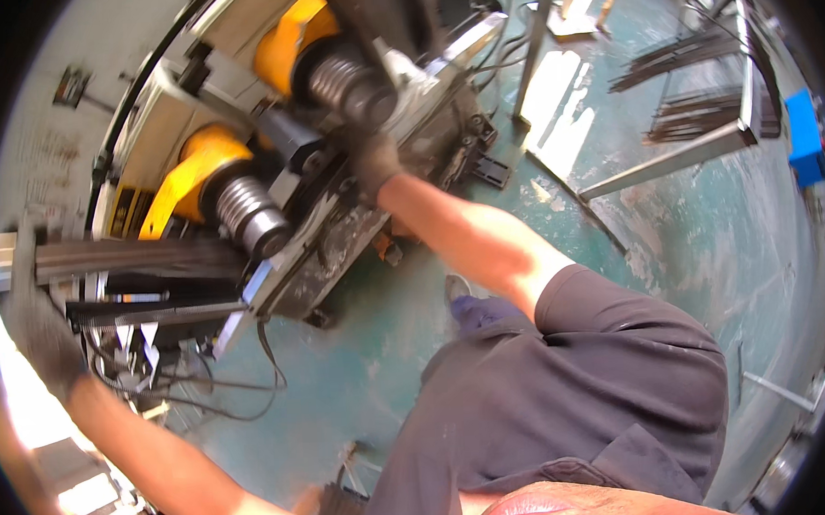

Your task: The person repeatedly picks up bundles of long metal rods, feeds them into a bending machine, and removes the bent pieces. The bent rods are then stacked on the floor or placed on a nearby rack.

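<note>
Keeping right hand (372,163) clear of upper grooved roller (348,85) and left hand (48,336) steady at metal bar (141,256) is advisable; both hands' finger closure indeterminable.

Scuffed, sun-patched teal floor (344,380)

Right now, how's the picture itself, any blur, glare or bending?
Head view: the left hand and right hand are smeared, losing finger detail; head view: bright light bleaches patches of the green floor near the top, and the left side glares white; head view: fisheye distortion bends straight edges toward the dark rim.
</note>
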The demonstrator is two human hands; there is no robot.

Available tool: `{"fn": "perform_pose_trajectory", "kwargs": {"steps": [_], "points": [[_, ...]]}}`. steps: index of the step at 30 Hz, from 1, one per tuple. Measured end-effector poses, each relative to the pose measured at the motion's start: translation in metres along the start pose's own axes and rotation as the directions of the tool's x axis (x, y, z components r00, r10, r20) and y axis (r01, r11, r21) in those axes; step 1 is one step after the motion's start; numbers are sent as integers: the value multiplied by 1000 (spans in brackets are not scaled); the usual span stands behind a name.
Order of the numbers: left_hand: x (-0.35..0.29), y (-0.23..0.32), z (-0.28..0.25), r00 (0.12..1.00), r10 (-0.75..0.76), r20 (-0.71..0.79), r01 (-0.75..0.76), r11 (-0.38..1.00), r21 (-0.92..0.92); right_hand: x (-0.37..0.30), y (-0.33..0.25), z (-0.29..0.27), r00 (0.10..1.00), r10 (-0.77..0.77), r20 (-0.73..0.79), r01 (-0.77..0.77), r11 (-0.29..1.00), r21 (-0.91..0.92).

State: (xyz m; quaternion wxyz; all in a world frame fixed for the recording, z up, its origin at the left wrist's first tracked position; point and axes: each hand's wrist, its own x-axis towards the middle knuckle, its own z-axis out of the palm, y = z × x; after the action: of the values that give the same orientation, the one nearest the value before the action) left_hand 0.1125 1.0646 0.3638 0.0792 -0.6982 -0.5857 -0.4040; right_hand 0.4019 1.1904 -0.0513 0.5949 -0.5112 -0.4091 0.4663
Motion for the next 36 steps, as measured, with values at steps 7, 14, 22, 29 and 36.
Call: {"fn": "perform_pose_trajectory", "kwargs": {"steps": [7, 14, 22, 29, 36], "points": [[-160, 77, -7, 881, -391, -266, 267, 876, -402, -117, -65, -144, 975, 214, -54, -195, 949, 248], [-312, 139, 140, 767, -592, 247, 417, 168, -893, -171, -73, -484, 860, -277, -430, 18, 856, -516], [-455, 298, 350, 149, -156, 976, 784, -583, -213, -144, -228, -742, 557, -537, -633, -187, 662, -726], [-431, 401, 459, 324, -167, 931, 925, -153, -349, -3, -219, -893, 663, -557, -499, -441, 249, -863], [-402, 442, 469, 299, -386, 873, 921, -121, -369, 130, -267, -1028, 648, -630, -427, -686, -239, -687]]}}
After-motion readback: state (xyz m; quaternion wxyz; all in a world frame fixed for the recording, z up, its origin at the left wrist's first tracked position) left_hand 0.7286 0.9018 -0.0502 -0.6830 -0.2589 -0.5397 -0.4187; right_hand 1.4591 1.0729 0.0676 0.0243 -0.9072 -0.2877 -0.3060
